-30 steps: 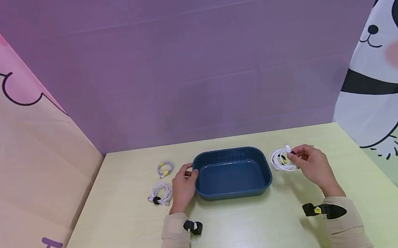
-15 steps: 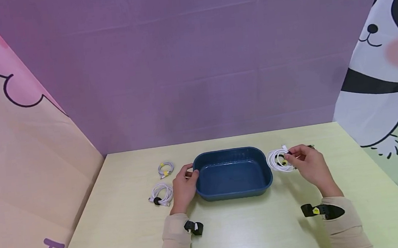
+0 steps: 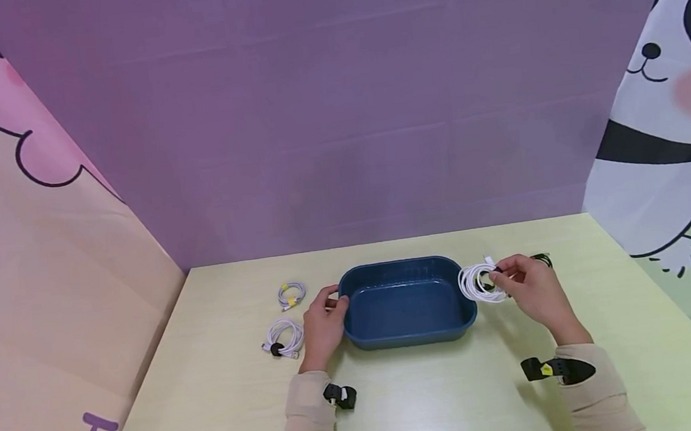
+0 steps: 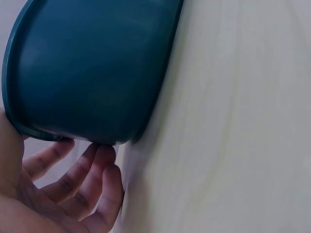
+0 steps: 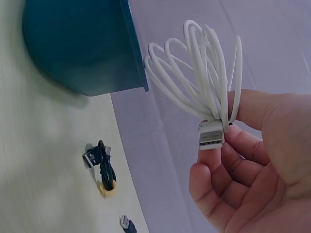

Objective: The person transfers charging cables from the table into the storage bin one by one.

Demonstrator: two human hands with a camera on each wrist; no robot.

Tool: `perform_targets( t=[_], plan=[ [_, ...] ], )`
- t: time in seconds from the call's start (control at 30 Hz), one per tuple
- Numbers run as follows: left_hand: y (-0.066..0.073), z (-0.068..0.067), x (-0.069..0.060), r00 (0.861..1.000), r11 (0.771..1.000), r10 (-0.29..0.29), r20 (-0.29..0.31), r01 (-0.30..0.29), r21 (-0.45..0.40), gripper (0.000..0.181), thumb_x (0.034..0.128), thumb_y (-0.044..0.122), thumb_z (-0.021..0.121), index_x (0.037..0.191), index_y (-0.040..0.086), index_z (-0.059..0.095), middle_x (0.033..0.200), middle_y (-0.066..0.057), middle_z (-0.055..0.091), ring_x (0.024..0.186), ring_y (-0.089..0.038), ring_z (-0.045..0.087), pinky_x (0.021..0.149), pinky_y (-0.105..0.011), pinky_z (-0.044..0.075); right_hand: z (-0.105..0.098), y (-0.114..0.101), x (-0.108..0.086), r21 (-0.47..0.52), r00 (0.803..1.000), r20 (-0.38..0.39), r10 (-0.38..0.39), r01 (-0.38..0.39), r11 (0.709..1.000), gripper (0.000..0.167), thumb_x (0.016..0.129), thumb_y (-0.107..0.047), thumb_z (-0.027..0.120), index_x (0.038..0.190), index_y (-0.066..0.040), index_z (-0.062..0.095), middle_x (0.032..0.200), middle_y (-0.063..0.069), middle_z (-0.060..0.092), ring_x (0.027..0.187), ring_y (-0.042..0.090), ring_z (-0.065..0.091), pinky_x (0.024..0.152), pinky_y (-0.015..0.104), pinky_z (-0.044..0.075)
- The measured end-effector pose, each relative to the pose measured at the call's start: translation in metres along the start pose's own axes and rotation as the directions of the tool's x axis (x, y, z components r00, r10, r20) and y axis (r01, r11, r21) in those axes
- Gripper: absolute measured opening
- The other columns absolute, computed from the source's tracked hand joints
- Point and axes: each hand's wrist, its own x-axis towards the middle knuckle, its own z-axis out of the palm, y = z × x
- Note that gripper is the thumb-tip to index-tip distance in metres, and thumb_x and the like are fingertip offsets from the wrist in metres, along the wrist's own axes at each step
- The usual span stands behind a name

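A blue tray stands on the table, and my left hand rests at its left end, fingers against the outer wall and thumb at the rim. In the left wrist view the fingers touch the tray's end wall. My right hand pinches a coiled white cable at the tray's right rim, raised off the table. Its USB plug hangs by the fingers of the right hand in the right wrist view.
Left of the tray lie a grey cable coil with yellow ties and a white coil with a black tie. A black cable and another plug lie on the table beyond the right hand. A purple cloth hangs behind.
My right hand has moved a little left with the white cable, bringing the coil from beside the tray to its right rim. My left hand has stayed at the tray's left end.
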Motion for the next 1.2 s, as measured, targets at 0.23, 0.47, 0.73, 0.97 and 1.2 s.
perform_targets(
  t=[0.23,0.47,0.73,0.97,1.2],
  plan=[
    [-0.002,0.001,0.001,1.0,1.0,0.0,0.003,0.0,-0.002,0.032,0.1005,0.027,0.063,0.13,0.015,0.068,0.097,-0.011,0.072,0.081,-0.019,0.064,0.07,-0.029,0.05,0.002,-0.001,-0.001,0.007,1.0,0.005,-0.011,0.011,1.0,0.028,0.097,-0.022,0.071,0.111,0.002,0.068,0.093,0.014,0.07,0.076,0.015,0.059,0.06,0.025,0.048],
    [-0.003,0.001,0.002,1.0,1.0,0.012,0.002,-0.012,-0.004,0.033,0.1004,0.027,0.063,0.13,0.014,0.067,0.097,-0.01,0.072,0.08,-0.019,0.063,0.069,-0.03,0.051,0.005,-0.003,-0.001,0.003,1.0,0.011,-0.009,0.009,1.0,0.027,0.098,-0.022,0.071,0.111,0.001,0.067,0.092,0.013,0.07,0.076,0.016,0.059,0.06,0.025,0.048],
    [-0.004,0.001,0.003,1.0,1.0,0.017,0.004,-0.017,-0.008,0.033,0.1002,0.028,0.063,0.13,0.015,0.068,0.096,-0.01,0.072,0.08,-0.019,0.064,0.069,-0.03,0.051,0.008,-0.004,0.0,-0.026,1.0,0.009,-0.019,0.019,0.999,0.023,0.097,-0.021,0.07,0.11,-0.001,0.068,0.09,0.012,0.07,0.076,0.018,0.059,0.061,0.026,0.048],
    [-0.004,0.002,0.002,1.0,1.0,0.008,0.001,-0.008,-0.01,0.032,0.1003,0.028,0.063,0.129,0.015,0.068,0.097,-0.01,0.073,0.08,-0.019,0.064,0.069,-0.03,0.051,0.009,-0.009,-0.001,-0.01,1.0,0.023,-0.019,0.019,1.0,0.028,0.098,-0.024,0.071,0.111,0.0,0.067,0.092,0.012,0.071,0.079,0.019,0.06,0.061,0.026,0.047],
    [-0.004,0.002,0.001,1.0,1.0,0.017,-0.006,-0.017,-0.006,0.031,0.1002,0.026,0.063,0.129,0.014,0.068,0.095,-0.01,0.072,0.079,-0.017,0.063,0.067,-0.028,0.05,0.011,-0.012,-0.002,0.002,0.999,0.035,-0.013,0.013,1.0,0.029,0.098,-0.026,0.071,0.112,0.0,0.067,0.093,0.012,0.07,0.08,0.02,0.059,0.061,0.025,0.047]
  ],
)
